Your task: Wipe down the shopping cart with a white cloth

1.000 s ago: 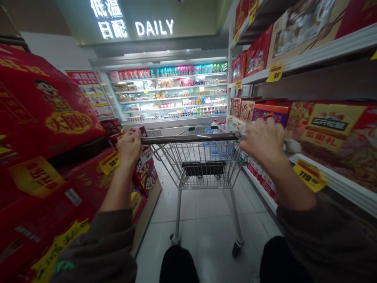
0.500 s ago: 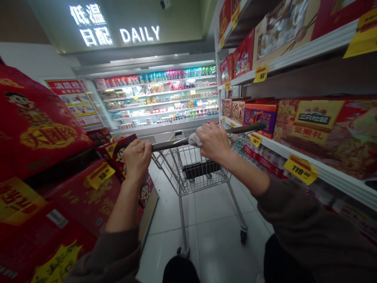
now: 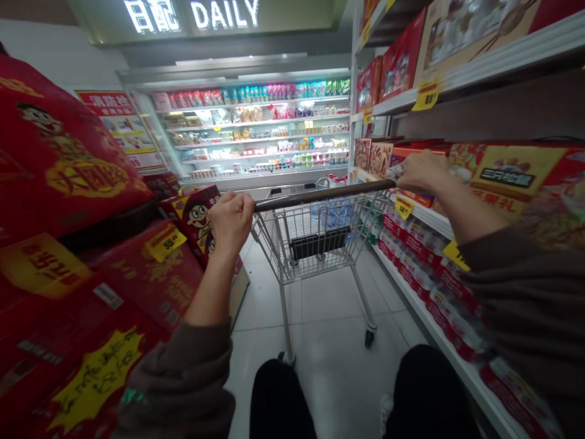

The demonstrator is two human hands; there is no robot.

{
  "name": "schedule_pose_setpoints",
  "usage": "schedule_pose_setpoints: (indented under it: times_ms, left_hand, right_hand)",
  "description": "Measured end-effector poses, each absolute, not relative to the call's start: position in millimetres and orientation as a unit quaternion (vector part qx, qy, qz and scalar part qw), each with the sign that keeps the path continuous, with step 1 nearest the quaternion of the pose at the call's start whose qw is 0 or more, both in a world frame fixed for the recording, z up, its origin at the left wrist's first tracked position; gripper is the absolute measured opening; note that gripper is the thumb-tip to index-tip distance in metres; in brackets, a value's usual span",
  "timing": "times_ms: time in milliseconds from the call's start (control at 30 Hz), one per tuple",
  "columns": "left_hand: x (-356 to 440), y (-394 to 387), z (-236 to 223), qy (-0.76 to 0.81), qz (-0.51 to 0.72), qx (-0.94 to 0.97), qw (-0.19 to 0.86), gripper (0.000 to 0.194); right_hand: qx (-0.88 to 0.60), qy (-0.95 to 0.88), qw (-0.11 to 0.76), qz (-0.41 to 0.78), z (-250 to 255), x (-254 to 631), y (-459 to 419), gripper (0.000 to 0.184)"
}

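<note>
Left hand: the left hand (image 3: 232, 222) grips the cart handle (image 3: 324, 195) near its left end, its fingers (image 3: 233, 207) curled closed around the bar.
Right hand: the right hand (image 3: 423, 172) sits at the handle's right end, its fingers (image 3: 406, 164) curled over the bar, with a pale crumpled scrap (image 3: 395, 171) at them, too small to identify.
Cart: one wire shopping cart (image 3: 315, 241) stands directly ahead between both hands, on the tiled floor (image 3: 320, 317). Two front wheels are not distinct; one rear caster (image 3: 369, 338) shows.
In the cart: several bottles of water (image 3: 333, 213), count unclear, behind one black panel (image 3: 320, 244).
Left side: a stack of red gift boxes (image 3: 55, 152) beside the cart, with one yellow price tag (image 3: 165, 242).
Right side: white store shelving (image 3: 427, 97) holding boxed goods, with three legible or partial yellow price tags.
Ahead: one refrigerated display case (image 3: 251, 128) under a lit "DAILY" sign (image 3: 223, 14).
</note>
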State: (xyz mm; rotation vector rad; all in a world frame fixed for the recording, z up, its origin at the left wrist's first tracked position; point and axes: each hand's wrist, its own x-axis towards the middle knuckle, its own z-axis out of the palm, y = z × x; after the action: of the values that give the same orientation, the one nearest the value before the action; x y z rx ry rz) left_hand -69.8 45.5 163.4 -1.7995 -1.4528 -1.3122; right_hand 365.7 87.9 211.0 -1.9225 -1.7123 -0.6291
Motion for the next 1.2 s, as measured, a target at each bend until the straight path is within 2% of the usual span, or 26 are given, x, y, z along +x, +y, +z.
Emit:
schedule_pose_setpoints:
  times_ms: [100, 200, 300, 433, 567, 767, 867, 967, 1067, 1200]
  left_hand:
    - [-69.5, 39.1, 162.6, -0.529, -0.486, -0.657, 0.231, 0.045]
    - [-69.6, 32.8, 162.7, -0.524, -0.485, -0.661, 0.232, 0.047]
    - [-66.4, 28.4, 161.9, -0.519, -0.504, -0.653, 0.222, 0.058]
    - [-59.3, 24.7, 158.2, -0.498, -0.565, -0.637, 0.166, 0.082]
    - [-58.8, 21.0, 153.5, -0.457, -0.595, -0.654, 0.095, 0.093]
    - [-73.0, 15.1, 150.9, -0.430, -0.579, -0.685, 0.106, 0.097]
    - [-77.6, 11.5, 151.8, -0.439, -0.549, -0.704, 0.102, 0.099]
    - [-77.4, 9.9, 151.7, -0.444, -0.536, -0.712, 0.093, 0.103]
    - [-75.1, 13.8, 149.2, -0.429, -0.568, -0.701, 0.049, 0.107]
    - [-75.7, 22.3, 146.4, -0.392, -0.632, -0.667, -0.035, 0.111]
  right_hand:
    - [-0.690, -0.654, 0.170, -0.260, 208.0, 334.6, 74.1, 0.038]
    - [-0.645, -0.688, 0.141, -0.300, 206.6, 284.6, 57.2, 0.031]
    - [-0.580, -0.727, 0.175, -0.324, 204.1, 217.8, 36.3, 0.025]
    - [-0.492, -0.780, 0.227, -0.313, 201.4, 123.8, 8.7, 0.018]
    - [-0.433, -0.811, 0.267, -0.290, 199.9, 64.2, -10.0, 0.022]
    - [-0.438, -0.799, 0.279, -0.304, 193.0, 92.8, -12.6, 0.025]
    - [-0.519, -0.757, 0.267, -0.294, 190.0, 140.8, -4.6, 0.022]
    - [-0.600, -0.682, 0.304, -0.287, 186.3, 171.7, 2.8, 0.022]
    - [-0.618, -0.636, 0.344, -0.308, 181.0, 159.7, 0.7, 0.024]
    - [-0.560, -0.674, 0.368, -0.312, 177.1, 91.5, -16.9, 0.026]
